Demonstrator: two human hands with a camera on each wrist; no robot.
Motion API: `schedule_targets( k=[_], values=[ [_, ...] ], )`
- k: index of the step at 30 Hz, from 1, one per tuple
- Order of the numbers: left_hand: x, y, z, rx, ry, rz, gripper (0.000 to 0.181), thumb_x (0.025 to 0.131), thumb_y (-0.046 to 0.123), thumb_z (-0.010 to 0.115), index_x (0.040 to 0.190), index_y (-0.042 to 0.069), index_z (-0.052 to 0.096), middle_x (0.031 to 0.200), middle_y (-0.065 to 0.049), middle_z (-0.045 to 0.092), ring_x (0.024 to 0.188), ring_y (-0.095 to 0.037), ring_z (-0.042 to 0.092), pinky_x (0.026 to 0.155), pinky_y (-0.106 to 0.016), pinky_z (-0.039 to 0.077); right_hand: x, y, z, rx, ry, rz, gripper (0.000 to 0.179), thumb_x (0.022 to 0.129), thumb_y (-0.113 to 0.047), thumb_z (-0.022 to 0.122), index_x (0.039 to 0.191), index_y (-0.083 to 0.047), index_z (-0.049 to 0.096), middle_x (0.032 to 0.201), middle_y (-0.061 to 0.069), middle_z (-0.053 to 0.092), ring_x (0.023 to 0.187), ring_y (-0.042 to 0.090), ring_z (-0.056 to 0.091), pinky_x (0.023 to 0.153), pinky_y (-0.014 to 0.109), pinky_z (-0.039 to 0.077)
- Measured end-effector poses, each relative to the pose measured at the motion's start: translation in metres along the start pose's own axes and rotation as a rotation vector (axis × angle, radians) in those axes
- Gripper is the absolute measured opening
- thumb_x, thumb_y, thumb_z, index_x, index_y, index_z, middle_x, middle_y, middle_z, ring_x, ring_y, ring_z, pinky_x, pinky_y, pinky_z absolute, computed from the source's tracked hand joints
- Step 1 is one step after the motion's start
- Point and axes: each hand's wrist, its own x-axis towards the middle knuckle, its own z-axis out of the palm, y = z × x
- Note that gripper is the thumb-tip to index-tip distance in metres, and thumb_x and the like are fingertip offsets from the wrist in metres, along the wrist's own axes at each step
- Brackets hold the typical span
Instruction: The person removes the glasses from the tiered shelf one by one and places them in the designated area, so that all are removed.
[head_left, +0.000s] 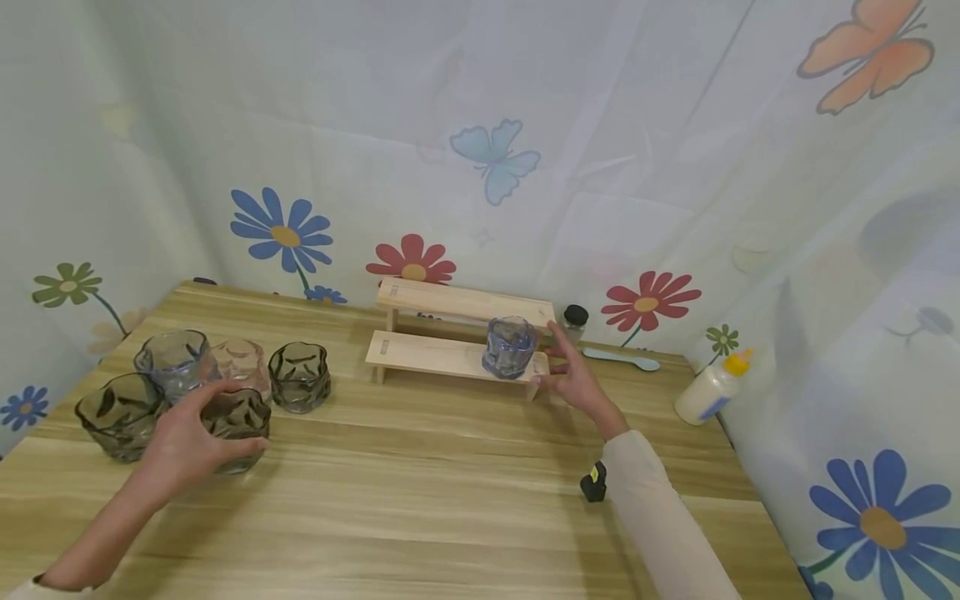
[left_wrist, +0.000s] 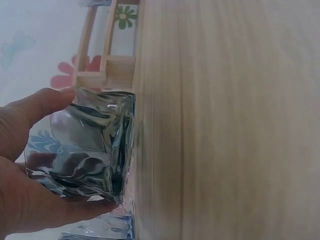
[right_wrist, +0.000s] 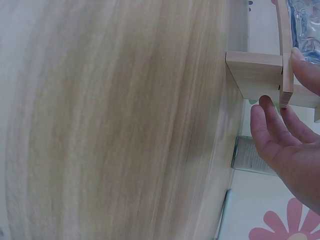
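On the left of the table, my left hand [head_left: 183,442] curls round a dark grey wavy glass [left_wrist: 92,145], thumb on one side and fingers on the other. My right hand [head_left: 577,379] is spread at the right end of a two-tier wooden shelf [head_left: 431,353]. In the right wrist view its thumb lies at the lower board's edge, and the other fingers [right_wrist: 272,127] extend past the board's end. A blue glass [head_left: 510,348] stands upright on that lower board, just left of the right hand.
Around the held glass stand a greenish glass [head_left: 300,379], a pinkish glass [head_left: 242,367], a bluish glass [head_left: 174,358] and another dark glass [head_left: 120,417]. Rightward are a black-capped jar [head_left: 574,321], a pale blue spoon [head_left: 621,359], a yellow-tipped bottle [head_left: 708,392] and a small black object [head_left: 593,483].
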Motion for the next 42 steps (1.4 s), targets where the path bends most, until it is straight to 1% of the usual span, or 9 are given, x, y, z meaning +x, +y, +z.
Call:
schedule_targets(
  k=[7, 14, 20, 23, 28, 31, 36, 40, 42],
  values=[
    [0.001, -0.008, -0.002, 0.017, -0.002, -0.014, 0.095, 0.072, 0.040, 0.089, 0.144, -0.002, 0.043, 0.139, -0.041, 0.042, 0.116, -0.059, 0.046, 0.080, -0.067, 0.044, 0.000, 0.001, -0.001, -0.001, -0.013, 0.000, 0.093, 0.088, 0.007, 0.070, 0.159, -0.003, 0.012, 0.155, 0.036, 0.025, 0.123, 0.057, 0.052, 0.098, 0.058, 0.050],
    [0.002, -0.014, -0.007, 0.042, -0.018, -0.030, 0.101, 0.072, 0.044, 0.088, 0.146, -0.005, 0.039, 0.139, -0.043, 0.040, 0.116, -0.061, 0.044, 0.079, -0.066, 0.044, 0.000, -0.001, -0.002, -0.002, -0.016, 0.008, 0.093, 0.088, 0.007, 0.070, 0.160, -0.004, 0.013, 0.158, 0.034, 0.023, 0.125, 0.057, 0.051, 0.099, 0.060, 0.048],
    [0.003, -0.015, -0.011, 0.043, -0.043, -0.046, 0.101, 0.073, 0.044, 0.087, 0.146, -0.005, 0.037, 0.141, -0.044, 0.037, 0.118, -0.064, 0.041, 0.081, -0.068, 0.043, 0.000, -0.003, -0.002, -0.015, -0.009, 0.032, 0.093, 0.087, 0.009, 0.069, 0.160, -0.004, 0.013, 0.154, 0.037, 0.027, 0.122, 0.058, 0.052, 0.099, 0.059, 0.049],
    [0.003, -0.015, -0.013, 0.045, -0.057, -0.050, 0.101, 0.074, 0.042, 0.087, 0.147, -0.006, 0.035, 0.139, -0.043, 0.039, 0.117, -0.062, 0.042, 0.080, -0.066, 0.044, 0.001, -0.002, -0.001, -0.011, -0.010, 0.036, 0.093, 0.088, 0.009, 0.069, 0.160, -0.005, 0.012, 0.156, 0.036, 0.025, 0.123, 0.058, 0.051, 0.099, 0.058, 0.049],
    [0.003, -0.015, -0.016, 0.058, -0.071, -0.039, 0.100, 0.076, 0.041, 0.086, 0.147, -0.007, 0.034, 0.136, -0.042, 0.041, 0.115, -0.060, 0.044, 0.078, -0.064, 0.045, 0.000, -0.002, -0.001, 0.006, -0.011, 0.024, 0.094, 0.087, 0.009, 0.070, 0.160, -0.005, 0.013, 0.159, 0.032, 0.021, 0.126, 0.058, 0.049, 0.099, 0.060, 0.049],
    [0.002, -0.014, -0.016, 0.065, -0.075, -0.010, 0.099, 0.076, 0.038, 0.086, 0.146, -0.009, 0.034, 0.137, -0.043, 0.040, 0.116, -0.061, 0.044, 0.080, -0.066, 0.044, 0.000, -0.003, 0.000, 0.012, -0.010, 0.008, 0.094, 0.087, 0.008, 0.070, 0.160, -0.004, 0.013, 0.161, 0.030, 0.019, 0.129, 0.056, 0.047, 0.099, 0.060, 0.048],
    [0.000, -0.014, -0.014, 0.048, -0.038, 0.062, 0.097, 0.075, 0.032, 0.088, 0.145, -0.009, 0.036, 0.137, -0.040, 0.041, 0.116, -0.059, 0.045, 0.083, -0.067, 0.042, -0.001, -0.003, 0.000, -0.004, 0.001, -0.004, 0.093, 0.086, 0.009, 0.070, 0.159, -0.001, 0.013, 0.160, 0.031, 0.021, 0.131, 0.055, 0.046, 0.100, 0.059, 0.048],
    [-0.001, -0.015, -0.013, 0.003, 0.054, 0.127, 0.095, 0.074, 0.027, 0.090, 0.145, -0.008, 0.038, 0.133, -0.036, 0.048, 0.118, -0.057, 0.042, 0.086, -0.068, 0.037, -0.001, -0.003, 0.000, 0.000, 0.001, 0.006, 0.094, 0.086, 0.009, 0.071, 0.159, -0.003, 0.014, 0.159, 0.032, 0.023, 0.130, 0.055, 0.047, 0.100, 0.059, 0.048],
    [-0.002, -0.014, -0.014, -0.012, 0.102, 0.154, 0.094, 0.073, 0.025, 0.090, 0.145, -0.007, 0.040, 0.130, -0.035, 0.052, 0.119, -0.056, 0.042, 0.087, -0.068, 0.035, 0.003, 0.007, 0.002, -0.002, 0.010, 0.006, 0.095, 0.086, 0.007, 0.072, 0.160, -0.007, 0.014, 0.159, 0.030, 0.023, 0.129, 0.055, 0.048, 0.100, 0.059, 0.048]
  ],
)
